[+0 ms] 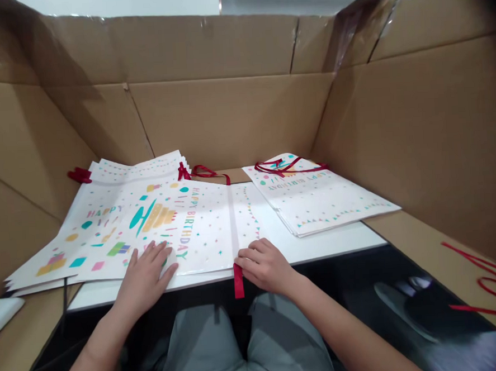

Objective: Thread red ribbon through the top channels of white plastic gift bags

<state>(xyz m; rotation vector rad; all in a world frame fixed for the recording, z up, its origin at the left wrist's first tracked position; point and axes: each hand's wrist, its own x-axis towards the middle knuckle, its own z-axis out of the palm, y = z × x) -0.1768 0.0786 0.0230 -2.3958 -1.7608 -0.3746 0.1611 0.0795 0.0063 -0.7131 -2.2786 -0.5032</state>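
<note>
A flat white paper sheet printed "HAPPY BIRTHDAY" (208,227) lies sideways before me, patterned with a cake, gifts and stars. My left hand (146,273) rests on it near the front edge, fingers spread. At the same edge, further right, my right hand (263,263) has its fingers curled around a red ribbon (239,284), whose short end hangs below the edge. A pale strip runs from there to the back edge, where a longer red ribbon (205,170) lies looped. My right fingertips partly hide the ribbon.
Overlapping printed sheets (67,247) with red ribbon bows lie at left. Another printed stack (316,198) with red ribbon on top sits at right. Cardboard walls (227,114) surround the white board (336,251). Loose red ribbons (484,277) lie far right; a white device (4,315) far left.
</note>
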